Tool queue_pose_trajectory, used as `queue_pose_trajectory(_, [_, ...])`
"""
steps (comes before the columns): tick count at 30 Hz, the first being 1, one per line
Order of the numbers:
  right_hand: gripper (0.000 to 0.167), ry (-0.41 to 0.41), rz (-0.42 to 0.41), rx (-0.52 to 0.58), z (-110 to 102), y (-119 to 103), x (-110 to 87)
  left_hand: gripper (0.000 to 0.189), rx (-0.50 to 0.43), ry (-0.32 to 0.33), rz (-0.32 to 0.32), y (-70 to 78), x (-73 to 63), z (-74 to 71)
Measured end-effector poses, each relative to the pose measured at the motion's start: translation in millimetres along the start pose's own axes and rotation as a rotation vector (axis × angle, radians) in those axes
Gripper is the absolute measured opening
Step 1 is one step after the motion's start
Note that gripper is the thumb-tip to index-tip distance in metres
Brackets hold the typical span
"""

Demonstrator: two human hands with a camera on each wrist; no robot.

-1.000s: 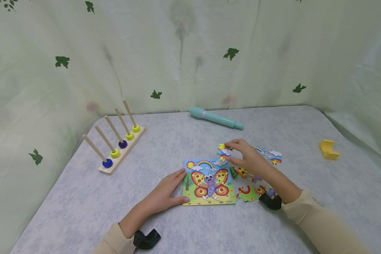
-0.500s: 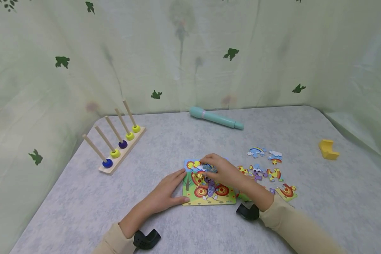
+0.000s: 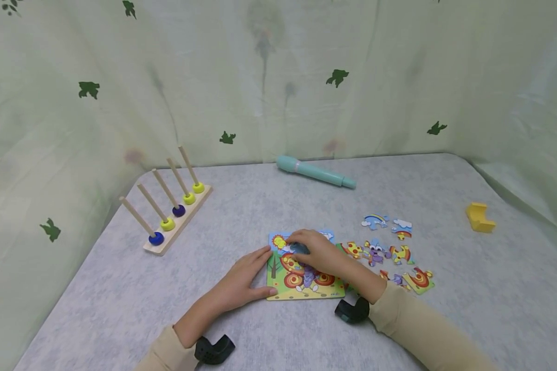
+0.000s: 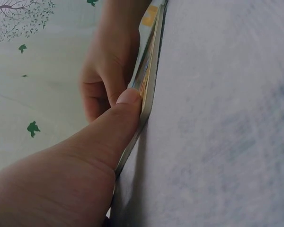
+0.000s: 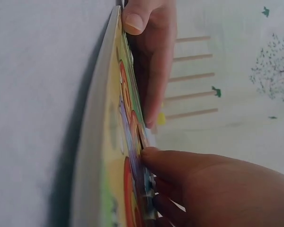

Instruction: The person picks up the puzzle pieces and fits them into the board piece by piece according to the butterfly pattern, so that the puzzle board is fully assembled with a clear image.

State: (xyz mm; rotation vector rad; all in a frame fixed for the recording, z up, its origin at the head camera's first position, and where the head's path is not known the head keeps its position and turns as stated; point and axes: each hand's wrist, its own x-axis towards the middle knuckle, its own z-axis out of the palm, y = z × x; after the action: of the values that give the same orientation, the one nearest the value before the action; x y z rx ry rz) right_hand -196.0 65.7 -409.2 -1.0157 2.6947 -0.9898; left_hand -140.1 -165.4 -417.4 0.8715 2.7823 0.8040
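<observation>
A square butterfly puzzle board (image 3: 308, 293) lies flat on the table. My left hand (image 3: 241, 283) rests at its left side, fingers extended along the edge and thumb (image 4: 128, 97) on the near left corner. Over the board's upper left part, my right hand (image 3: 320, 252) holds a puzzle piece (image 3: 280, 241) between thumb and fingers, low against the picture. The piece's sun shows beside the fingertips; most of the rest is hidden by the hand. In the right wrist view, the right thumb (image 5: 156, 158) is right at the board's surface.
Several loose puzzle pieces (image 3: 376, 252) lie right of the board, partly under the right forearm. A peg stand (image 3: 185, 214) with coloured rings is at the left. A teal toy microphone (image 3: 315, 172) lies at the back, and a yellow block (image 3: 480, 218) at the right.
My right hand has carried the puzzle piece from beyond the board's upper right corner leftward and down onto its upper left part. The left hand has stayed in place.
</observation>
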Motion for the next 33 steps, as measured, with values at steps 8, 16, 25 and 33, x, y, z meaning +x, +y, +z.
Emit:
queue_pose_trajectory(8, [0.038, 0.046, -0.016, -0.028, 4.5, 1.3, 6.2, 0.084, -0.005, 0.017, 0.020, -0.5, 0.6, 0.1])
queue_pose_trajectory(16, [0.037, 0.061, 0.020, -0.044, 5.9, 0.8, 11.5, 0.083, 0.003, 0.018, 0.025, 0.6, 0.7, 0.3])
queue_pose_trajectory(25, [0.038, 0.032, 0.049, -0.032, 6.3, 0.1, 12.0, 0.091, 0.090, -0.062, 0.004, 8.4, 6.7, -6.9])
queue_pose_trajectory(33, [0.043, -0.049, 0.087, -0.030, 0.6, -1.2, 11.4, 0.102, 0.180, -0.125, -0.026, 6.4, 19.9, -14.2])
